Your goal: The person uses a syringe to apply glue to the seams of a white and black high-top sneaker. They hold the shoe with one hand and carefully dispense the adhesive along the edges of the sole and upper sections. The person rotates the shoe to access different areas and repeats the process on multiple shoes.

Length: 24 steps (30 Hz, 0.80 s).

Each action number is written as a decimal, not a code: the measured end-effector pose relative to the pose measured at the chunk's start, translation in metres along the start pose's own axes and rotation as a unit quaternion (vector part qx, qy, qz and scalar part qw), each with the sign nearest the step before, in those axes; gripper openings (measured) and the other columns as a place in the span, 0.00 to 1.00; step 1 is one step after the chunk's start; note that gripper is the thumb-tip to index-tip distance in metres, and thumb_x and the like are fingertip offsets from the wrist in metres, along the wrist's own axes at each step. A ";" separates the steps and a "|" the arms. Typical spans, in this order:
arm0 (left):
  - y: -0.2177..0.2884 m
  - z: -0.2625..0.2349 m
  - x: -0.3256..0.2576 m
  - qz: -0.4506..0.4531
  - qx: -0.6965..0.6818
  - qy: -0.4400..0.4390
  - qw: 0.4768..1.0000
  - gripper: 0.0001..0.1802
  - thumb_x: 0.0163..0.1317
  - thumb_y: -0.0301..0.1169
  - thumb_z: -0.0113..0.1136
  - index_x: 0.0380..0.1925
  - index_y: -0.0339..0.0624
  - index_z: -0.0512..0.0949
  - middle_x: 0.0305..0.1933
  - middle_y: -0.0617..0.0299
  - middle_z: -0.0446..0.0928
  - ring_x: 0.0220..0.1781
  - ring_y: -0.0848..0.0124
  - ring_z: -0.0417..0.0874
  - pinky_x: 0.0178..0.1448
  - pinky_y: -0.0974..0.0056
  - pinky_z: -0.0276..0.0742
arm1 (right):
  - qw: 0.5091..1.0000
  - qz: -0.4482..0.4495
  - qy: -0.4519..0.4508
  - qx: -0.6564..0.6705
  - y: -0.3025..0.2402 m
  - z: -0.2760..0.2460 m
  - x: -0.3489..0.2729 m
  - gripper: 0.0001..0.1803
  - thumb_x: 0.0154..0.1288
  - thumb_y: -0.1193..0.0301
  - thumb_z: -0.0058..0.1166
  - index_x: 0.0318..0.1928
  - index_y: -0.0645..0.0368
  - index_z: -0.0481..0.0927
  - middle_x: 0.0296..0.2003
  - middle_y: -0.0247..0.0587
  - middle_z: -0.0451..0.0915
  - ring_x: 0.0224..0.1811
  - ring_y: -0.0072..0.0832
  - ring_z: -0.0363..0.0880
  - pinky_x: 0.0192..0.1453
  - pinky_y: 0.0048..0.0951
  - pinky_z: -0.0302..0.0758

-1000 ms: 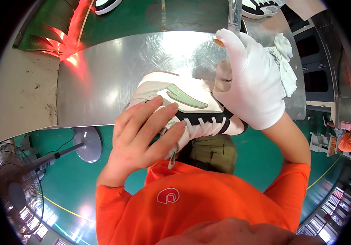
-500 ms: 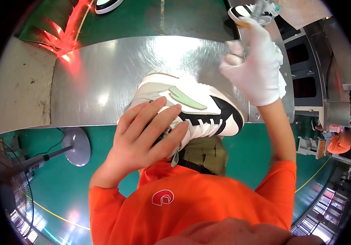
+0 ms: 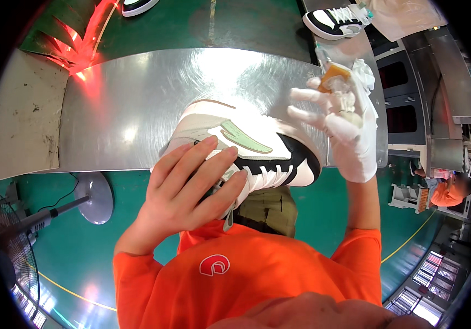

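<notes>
A white, black and grey sneaker [image 3: 249, 145] with a pale green side patch lies on its side at the near edge of the metal table. My bare left hand [image 3: 183, 189] rests over its collar and tongue, fingers stretched out and slightly spread. To the right of the toe, my right hand [image 3: 350, 137] is raised in a white glove, turned palm up. It holds a small amber and clear object [image 3: 335, 77] with a thin clear tip pointing away. Two of its fingers reach out to the left, and I cannot make out the object's exact kind.
Another white and black sneaker [image 3: 334, 22] stands at the far right, beside a crumpled white cloth [image 3: 363, 74]. Beyond the metal table [image 3: 136, 109] runs a green belt [image 3: 180, 27] with part of a shoe on it. Red light glows at left. A fan [image 3: 21, 241] stands lower left.
My right hand has come back nearer from the far-right sneaker and turned palm up, bringing the amber and clear object. My left hand stays on the sneaker.
</notes>
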State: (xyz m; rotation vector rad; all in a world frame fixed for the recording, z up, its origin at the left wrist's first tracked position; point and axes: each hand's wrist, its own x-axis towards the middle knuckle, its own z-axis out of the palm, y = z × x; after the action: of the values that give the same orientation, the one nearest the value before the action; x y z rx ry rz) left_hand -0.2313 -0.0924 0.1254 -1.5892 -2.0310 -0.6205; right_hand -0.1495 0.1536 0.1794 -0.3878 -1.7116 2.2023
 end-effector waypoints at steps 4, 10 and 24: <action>0.002 -0.002 0.002 -0.019 -0.019 -0.007 1.000 0.14 0.53 0.31 0.63 0.41 0.58 0.78 0.52 0.66 0.79 0.56 0.64 0.79 0.59 0.60 0.69 | 0.998 0.035 -0.050 0.006 0.006 0.020 -0.006 0.42 0.48 0.82 0.60 0.65 0.61 0.57 0.52 0.47 0.66 0.59 0.42 0.73 0.61 0.44 0.77; 0.004 -0.003 0.003 -0.029 -0.028 -0.014 0.999 0.15 0.51 0.30 0.65 0.40 0.58 0.77 0.52 0.66 0.80 0.57 0.63 0.79 0.59 0.59 0.69 | 0.981 0.008 -0.119 -0.153 0.011 0.026 -0.001 0.44 0.46 0.79 0.64 0.65 0.59 0.57 0.51 0.42 0.66 0.56 0.30 0.73 0.60 0.32 0.71; 0.000 -0.001 -0.001 -0.011 -0.016 0.001 1.000 0.14 0.53 0.31 0.61 0.41 0.59 0.78 0.52 0.67 0.79 0.56 0.65 0.79 0.59 0.61 0.68 | 0.983 -0.013 -0.025 -0.179 -0.019 0.004 0.001 0.40 0.44 0.85 0.55 0.63 0.60 0.62 0.49 0.44 0.68 0.48 0.33 0.79 0.48 0.32 0.84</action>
State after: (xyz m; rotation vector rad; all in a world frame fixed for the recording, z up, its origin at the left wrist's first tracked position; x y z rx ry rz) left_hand -0.2314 -0.0936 0.1257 -1.5851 -2.0493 -0.6654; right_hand -0.1505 0.1553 0.1986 -0.3957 -2.1324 1.8960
